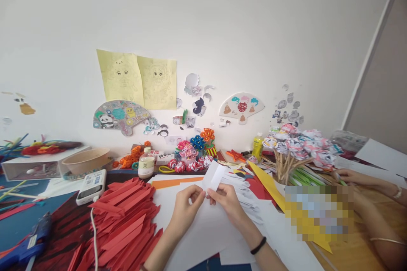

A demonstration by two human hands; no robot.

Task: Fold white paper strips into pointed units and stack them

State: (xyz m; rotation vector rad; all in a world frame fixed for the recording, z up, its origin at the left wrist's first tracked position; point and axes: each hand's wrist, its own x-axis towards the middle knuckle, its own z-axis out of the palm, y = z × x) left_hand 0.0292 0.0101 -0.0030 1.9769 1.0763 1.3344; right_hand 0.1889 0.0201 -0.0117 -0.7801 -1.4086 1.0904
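My left hand point(187, 206) and my right hand point(227, 202) both pinch a small white paper strip point(213, 177) that stands up above large white sheets point(203, 228) on the table. A pile of folded red paper pieces point(127, 216) lies just left of my left hand. Several cut white paper pieces point(244, 197) lie right of my right hand.
A power bank point(90, 185) with a white cable, a blue glue gun point(27, 245), a small bottle point(146, 163), a bowl point(85, 160) and paper flowers point(193, 152) crowd the table. Paper pinwheels on sticks point(294, 146) stand at right. Another person's hand point(348, 175) rests at right.
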